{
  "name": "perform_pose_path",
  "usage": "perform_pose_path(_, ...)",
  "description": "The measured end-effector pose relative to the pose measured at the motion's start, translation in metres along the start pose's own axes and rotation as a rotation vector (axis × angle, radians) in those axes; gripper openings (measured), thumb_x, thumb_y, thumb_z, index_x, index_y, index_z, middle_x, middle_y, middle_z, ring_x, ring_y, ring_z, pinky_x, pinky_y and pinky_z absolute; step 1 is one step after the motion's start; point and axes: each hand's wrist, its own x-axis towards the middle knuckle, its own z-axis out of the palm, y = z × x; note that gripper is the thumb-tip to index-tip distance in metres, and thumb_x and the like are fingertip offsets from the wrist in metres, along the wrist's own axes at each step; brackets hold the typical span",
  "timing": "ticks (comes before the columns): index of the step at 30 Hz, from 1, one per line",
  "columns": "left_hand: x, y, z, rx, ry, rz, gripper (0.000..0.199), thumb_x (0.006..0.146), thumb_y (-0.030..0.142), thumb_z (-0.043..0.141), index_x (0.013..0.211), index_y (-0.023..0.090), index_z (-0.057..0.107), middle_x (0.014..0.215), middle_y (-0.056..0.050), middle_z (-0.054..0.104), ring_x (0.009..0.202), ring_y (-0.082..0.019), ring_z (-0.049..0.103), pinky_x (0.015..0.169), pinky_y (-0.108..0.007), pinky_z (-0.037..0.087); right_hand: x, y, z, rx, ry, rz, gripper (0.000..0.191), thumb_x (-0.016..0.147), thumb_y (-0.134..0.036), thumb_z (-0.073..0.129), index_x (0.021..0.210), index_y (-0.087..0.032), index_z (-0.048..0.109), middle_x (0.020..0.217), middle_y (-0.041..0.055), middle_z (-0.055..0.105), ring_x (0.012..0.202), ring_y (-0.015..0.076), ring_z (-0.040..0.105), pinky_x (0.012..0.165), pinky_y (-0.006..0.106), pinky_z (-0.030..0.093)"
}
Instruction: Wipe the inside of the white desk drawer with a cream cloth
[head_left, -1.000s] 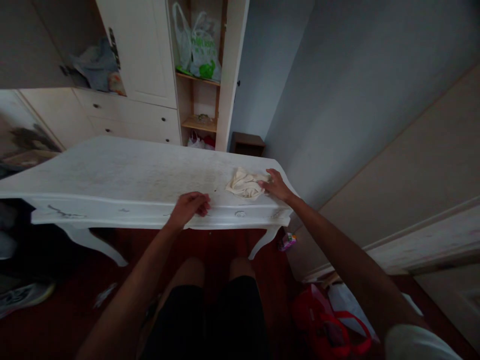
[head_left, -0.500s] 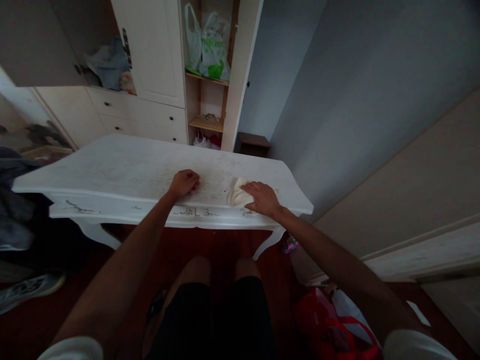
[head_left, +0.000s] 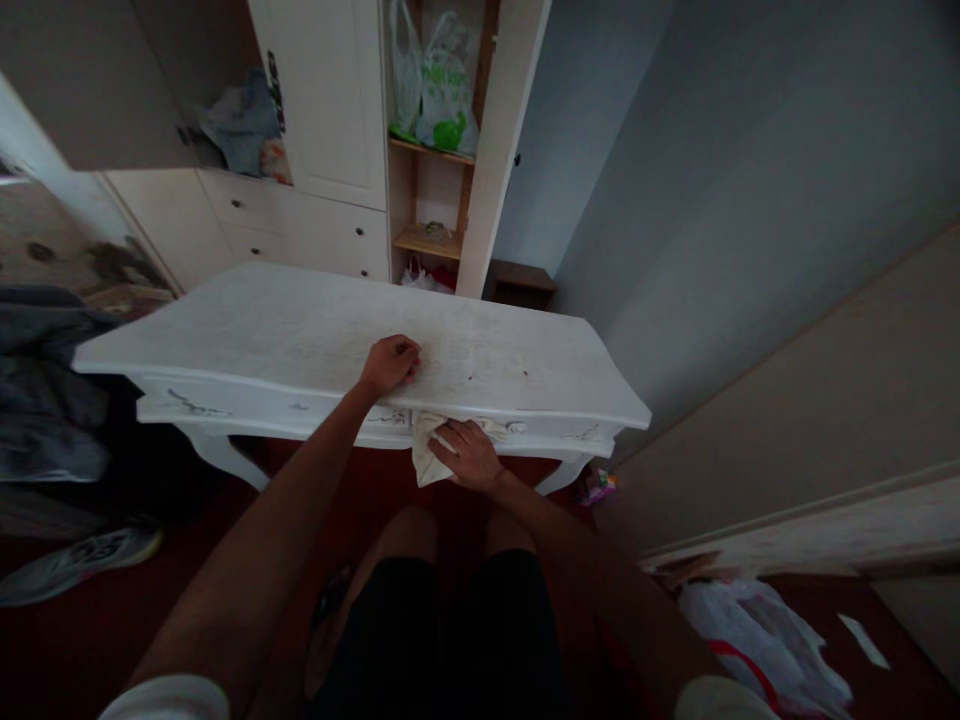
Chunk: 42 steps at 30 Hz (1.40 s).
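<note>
Your right hand [head_left: 469, 455] holds the cloth [head_left: 431, 450] at the table's [head_left: 300, 315] front edge, its long axis running sideways. Your left hand [head_left: 391, 363], loosely curled, is over the tabletop.

Behind the table [head_left: 300, 320] stands the wardrobe [head_left: 330, 110], plastic bags [head_left: 442, 110] on its upper shelf. A shoe [head_left: 82, 560] lies on the floor at left; a box [head_left: 598, 487] sits by the table's right leg [head_left: 566, 474].

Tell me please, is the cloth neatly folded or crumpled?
Crumpled: the cloth bunches in uneven folds under the right hand, against the front of the white table.
</note>
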Motion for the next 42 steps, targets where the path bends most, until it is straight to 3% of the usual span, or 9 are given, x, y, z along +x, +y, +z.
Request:
perform_pose_path(6, 0.002, -0.004, -0.001, 0.01, 0.013, 0.011, 0.01, 0.08, 0.023, 0.058, 0.078, 0.015, 0.064, 0.068, -0.002, 0.067, 0.049, -0.01, 0.057, 0.045, -0.02, 0.048, -0.029, 0.001, 0.019, -0.029, 0.088, 0.047, 0.041, 0.085, -0.033, 0.065, 0.123, -0.019, 0.061, 0.132, 0.0169, 0.059, 0.126, 0.0316, 0.047, 0.106, 0.051, 0.035)
perform_pose_path(15, 0.001, -0.004, -0.001, -0.012, 0.016, 0.026, 0.01, 0.078, 0.024, 0.059, 0.078, 0.015, 0.064, 0.068, -0.002, 0.066, 0.049, -0.01, 0.057, 0.045, -0.02, 0.049, -0.086, 0.019, 0.007, -0.079, 0.07, 0.179, 0.04, 0.083, -0.02, 0.062, 0.123, -0.016, 0.061, 0.136, 0.018, 0.057, 0.124, 0.0304, 0.052, 0.102, 0.048, 0.043)
perform_pose_path(26, -0.001, -0.001, -0.001, 0.005, 0.024, 0.047, 0.011, 0.077, 0.024, 0.058, 0.076, 0.015, 0.064, 0.068, -0.003, 0.068, 0.048, -0.01, 0.056, 0.045, -0.02, 0.048, -0.133, 0.041, -0.025, -0.109, 0.026, 0.138, 0.032, 0.086, -0.013, 0.056, 0.117, -0.016, 0.064, 0.128, 0.0153, 0.065, 0.116, 0.0266, 0.058, 0.1, 0.044, 0.047)
perform_pose_path(33, 0.004, -0.004, 0.0, 0.031, 0.022, 0.049, 0.011, 0.076, 0.024, 0.056, 0.076, 0.016, 0.063, 0.067, -0.003, 0.066, 0.047, -0.011, 0.056, 0.044, -0.021, 0.046, -0.18, 0.078, -0.072, -0.095, 0.02, 0.461, 0.049, 0.075, -0.019, 0.061, 0.123, -0.013, 0.057, 0.133, 0.0194, 0.06, 0.121, 0.0319, 0.055, 0.101, 0.048, 0.046)
perform_pose_path(37, 0.008, -0.01, 0.002, 0.134, 0.058, 0.075, 0.014, 0.077, 0.027, 0.055, 0.074, 0.017, 0.064, 0.063, -0.002, 0.066, 0.045, -0.012, 0.055, 0.045, -0.021, 0.045, -0.169, 0.077, -0.073, -0.081, 0.21, 0.733, 0.047, 0.078, -0.026, 0.057, 0.122, -0.014, 0.056, 0.119, 0.0169, 0.065, 0.11, 0.0307, 0.06, 0.095, 0.047, 0.049)
perform_pose_path(40, 0.009, -0.012, 0.003, 0.21, 0.072, 0.085, 0.016, 0.077, 0.029, 0.054, 0.074, 0.018, 0.065, 0.062, -0.001, 0.066, 0.046, -0.012, 0.056, 0.047, -0.022, 0.045, -0.138, 0.054, -0.055, -0.046, 0.39, 0.923, 0.044, 0.079, -0.028, 0.054, 0.12, -0.014, 0.057, 0.111, 0.0137, 0.066, 0.102, 0.028, 0.062, 0.092, 0.044, 0.05)
perform_pose_path(42, 0.008, -0.011, 0.003, 0.235, 0.072, 0.086, 0.017, 0.077, 0.03, 0.054, 0.073, 0.018, 0.065, 0.062, -0.001, 0.066, 0.046, -0.012, 0.057, 0.049, -0.022, 0.046, -0.115, 0.035, -0.04, -0.017, 0.479, 0.954, 0.043, 0.079, -0.027, 0.053, 0.12, -0.014, 0.056, 0.108, 0.0135, 0.066, 0.101, 0.0278, 0.062, 0.089, 0.044, 0.051)
